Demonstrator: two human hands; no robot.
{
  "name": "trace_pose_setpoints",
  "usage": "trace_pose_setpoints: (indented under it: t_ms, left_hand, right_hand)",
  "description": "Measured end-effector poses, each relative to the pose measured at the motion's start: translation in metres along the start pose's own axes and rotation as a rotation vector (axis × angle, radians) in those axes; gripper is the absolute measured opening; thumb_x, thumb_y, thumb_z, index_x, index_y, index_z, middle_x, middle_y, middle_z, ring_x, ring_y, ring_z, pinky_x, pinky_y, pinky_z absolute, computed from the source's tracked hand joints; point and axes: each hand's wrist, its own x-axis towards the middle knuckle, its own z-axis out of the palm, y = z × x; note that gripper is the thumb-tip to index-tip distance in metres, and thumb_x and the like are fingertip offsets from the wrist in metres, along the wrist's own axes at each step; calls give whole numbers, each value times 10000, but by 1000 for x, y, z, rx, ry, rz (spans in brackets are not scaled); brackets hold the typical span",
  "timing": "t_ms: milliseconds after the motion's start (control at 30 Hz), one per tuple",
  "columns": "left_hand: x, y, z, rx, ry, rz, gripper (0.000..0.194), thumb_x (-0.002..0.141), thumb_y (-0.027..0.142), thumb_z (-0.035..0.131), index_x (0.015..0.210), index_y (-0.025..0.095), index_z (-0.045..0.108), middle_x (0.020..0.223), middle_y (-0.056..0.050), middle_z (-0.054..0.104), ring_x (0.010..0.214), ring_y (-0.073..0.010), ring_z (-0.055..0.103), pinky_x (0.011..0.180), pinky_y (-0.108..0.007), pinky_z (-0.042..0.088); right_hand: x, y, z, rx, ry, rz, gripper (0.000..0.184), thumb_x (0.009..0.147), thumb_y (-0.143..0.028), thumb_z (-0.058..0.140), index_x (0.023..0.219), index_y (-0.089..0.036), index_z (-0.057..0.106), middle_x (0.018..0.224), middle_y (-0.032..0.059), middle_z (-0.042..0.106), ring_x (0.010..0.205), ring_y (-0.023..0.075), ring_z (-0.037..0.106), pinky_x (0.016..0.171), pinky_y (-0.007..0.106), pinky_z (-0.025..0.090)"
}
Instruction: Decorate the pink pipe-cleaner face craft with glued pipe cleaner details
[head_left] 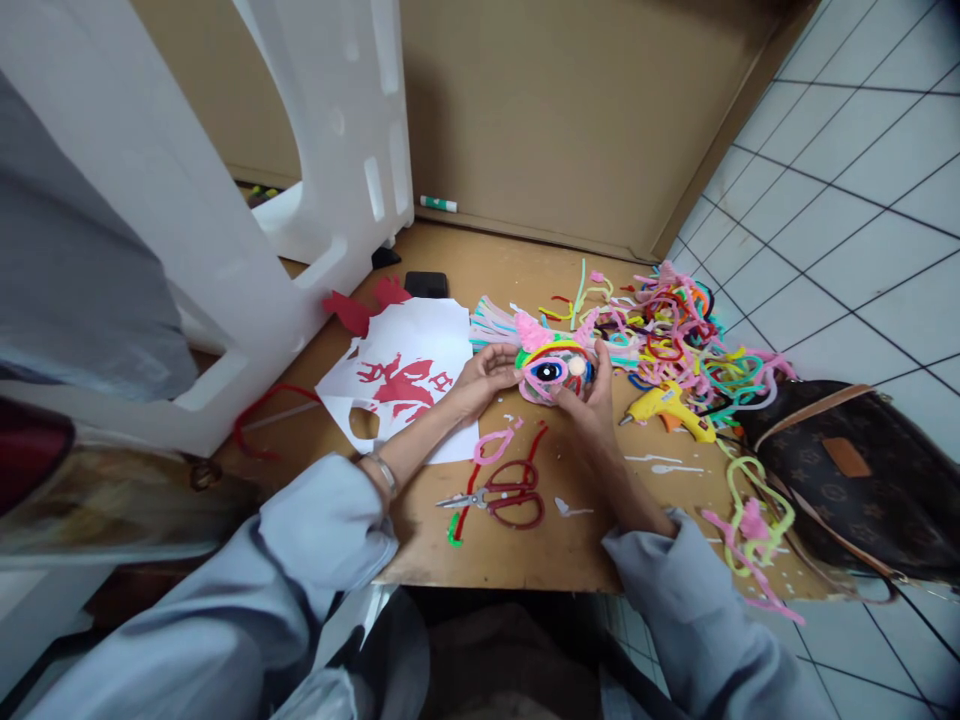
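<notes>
**Two hands grip one colourful face**

The fingers of the left hand [480, 384] and right hand [591, 402] close on opposite sides of one fuzzy face [556, 374], held over the table [502, 560]; it has two pink ears. Around it lie one pair of scissors [501, 494], one yellow glue gun [670, 406], one tangled heap of fuzzy stems [682, 335] and white paper [439, 335] bearing red shapes. One brown bag [862, 470] sits at right. Beyond are a brown panel [555, 120] and white tiles [862, 190].

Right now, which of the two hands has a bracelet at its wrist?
The left hand, nearer the white paper; it wears the bracelet, the right hand none.
</notes>
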Motion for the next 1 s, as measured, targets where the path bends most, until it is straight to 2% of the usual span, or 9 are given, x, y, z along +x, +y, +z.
trace_pose_setpoints:
  t_ms: [333, 600, 833, 1000]
  left_hand:
    - [1, 0, 0, -14, 5, -8, 512, 524, 199, 924, 959, 158, 655, 946, -24, 678, 942, -162, 625, 983, -363, 450]
    - [-1, 1, 0, 5, -1, -6, 520, 525, 209, 921, 965, 163, 648, 949, -23, 672, 961, -165, 619, 996, -366, 445]
    - [-2, 3, 3, 31, -4, 5, 574, 482, 225, 938, 967, 166, 636, 955, -28, 660, 939, -163, 611, 919, -332, 466]
    - [-1, 2, 3, 37, -17, -2, 582, 481, 220, 936, 968, 168, 621, 943, -17, 653, 876, -145, 615, 881, -328, 475]
  right_hand:
    - [2, 6, -2, 23, -2, 17, 1094, 595, -401, 831, 1532, -259, 285, 1561, 121, 367, 1384, 322, 457, 1180, 511, 348]
    - [3, 10, -6, 16, -21, -20, 1052, 624, -429, 823, 1528, -271, 309, 1564, 102, 366, 1413, 314, 424, 1193, 513, 334]
    - [-2, -4, 3, -74, -4, -2, 1231, 540, -437, 892, 1565, -286, 227, 1562, 126, 364, 1377, 312, 468, 1165, 499, 377]
    - [-4, -8, 10, -135, 54, -30, 1317, 493, -468, 908, 1578, -244, 196, 1571, 159, 340, 1413, 327, 422, 1174, 503, 360]
